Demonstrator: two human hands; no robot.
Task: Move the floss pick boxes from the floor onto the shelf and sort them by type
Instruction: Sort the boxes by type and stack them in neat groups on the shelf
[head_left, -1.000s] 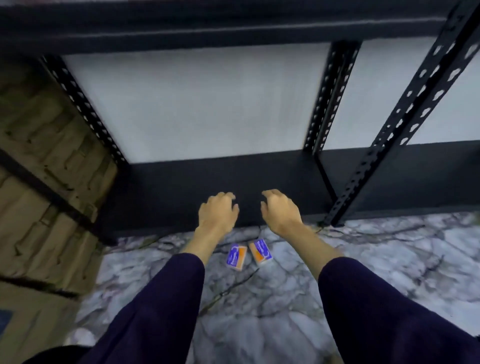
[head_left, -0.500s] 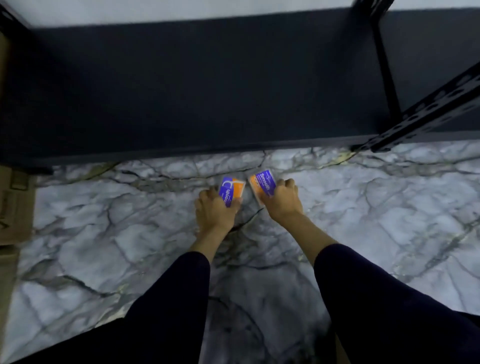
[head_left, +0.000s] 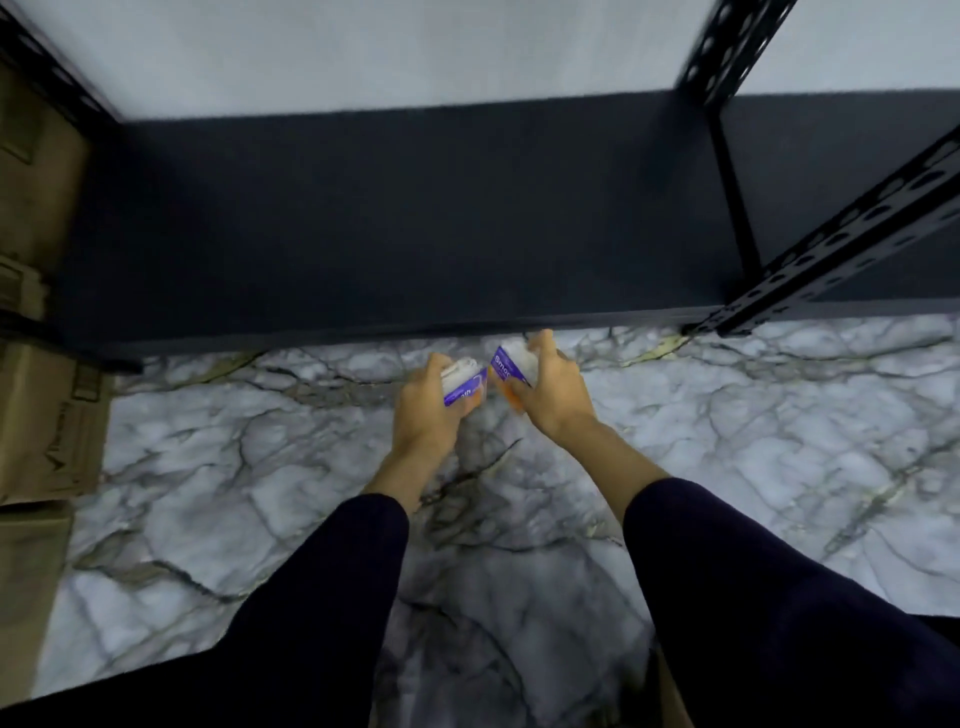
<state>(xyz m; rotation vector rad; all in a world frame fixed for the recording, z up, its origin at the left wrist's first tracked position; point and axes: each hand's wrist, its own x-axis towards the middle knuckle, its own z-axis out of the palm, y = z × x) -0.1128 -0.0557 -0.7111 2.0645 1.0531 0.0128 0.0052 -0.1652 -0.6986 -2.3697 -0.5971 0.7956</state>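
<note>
head view: left hand (head_left: 428, 410) grips one box (head_left: 464, 387), right hand (head_left: 551, 392) the other (head_left: 508, 364), just before the shelf (head_left: 395, 223); a loose grip could drop one short of its edge.

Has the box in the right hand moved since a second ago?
Yes. The right hand has picked the box up off the marble floor, and it now sits nearer the shelf edge than before.
</note>
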